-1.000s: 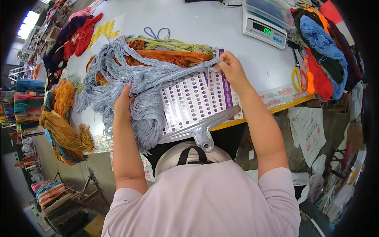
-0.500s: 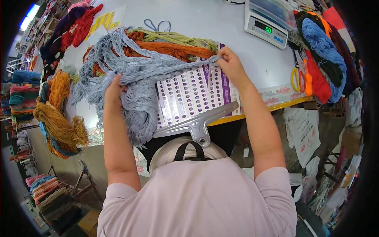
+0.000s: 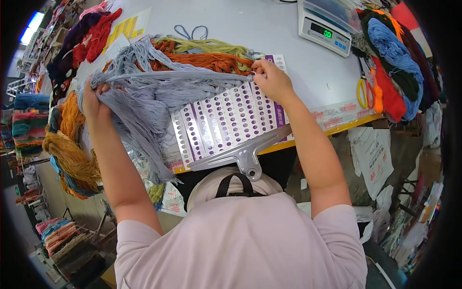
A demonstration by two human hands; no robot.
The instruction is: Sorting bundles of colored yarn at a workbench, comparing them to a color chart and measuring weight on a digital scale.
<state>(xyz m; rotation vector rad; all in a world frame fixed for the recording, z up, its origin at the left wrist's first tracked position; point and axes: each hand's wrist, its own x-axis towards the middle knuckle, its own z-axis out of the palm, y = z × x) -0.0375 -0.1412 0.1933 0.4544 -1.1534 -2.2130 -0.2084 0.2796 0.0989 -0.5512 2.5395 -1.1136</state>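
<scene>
A large bundle of grey-blue yarn (image 3: 144, 86) spreads over the left part of the table, and strands of it run to a stack of white and purple punched cards (image 3: 224, 118). My left hand (image 3: 96, 98) is closed around the bundle at its left end, pulling a length taut. At the upper right of the cards, my right hand (image 3: 270, 79) pinches the other end of that yarn beside a row of holes. Some yarn loops lie along the cards' upper edge. A wide metal clip (image 3: 245, 153) grips the cards' near edge.
Orange yarn (image 3: 207, 61) and olive-green yarn (image 3: 211, 47) lie behind the grey-blue bundle. A digital scale (image 3: 325, 31) stands at the back right, near scissors (image 3: 362, 91) and mixed skeins (image 3: 394, 48). Mustard yarn (image 3: 72, 149) hangs at the left edge.
My left hand has moved left and up with the grey-blue yarn, drawing it out and uncovering more of the cards. My right hand has shifted slightly left and down.
</scene>
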